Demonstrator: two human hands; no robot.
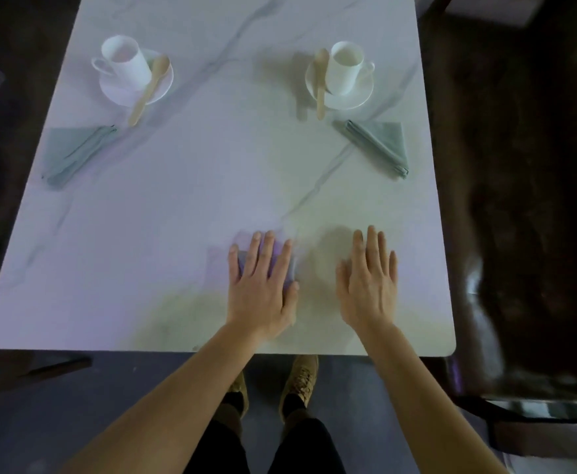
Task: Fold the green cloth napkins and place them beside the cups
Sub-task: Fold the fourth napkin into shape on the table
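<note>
Flat left hand — 2 triangular napkins

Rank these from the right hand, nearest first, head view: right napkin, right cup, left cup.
Measured from the right hand:
1. right napkin: folded, almost straight ahead of the hand.
2. right cup: beyond that napkin, far right end.
3. left cup: far left end, diagonally across from the hand.

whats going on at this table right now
A person stands at the marble table, both hands flat near its front edge. The left hand covers something small and greyish, mostly hidden. The right hand is open over the bare top. The left napkin lies folded by the left cup, the right napkin by the right cup.
</note>
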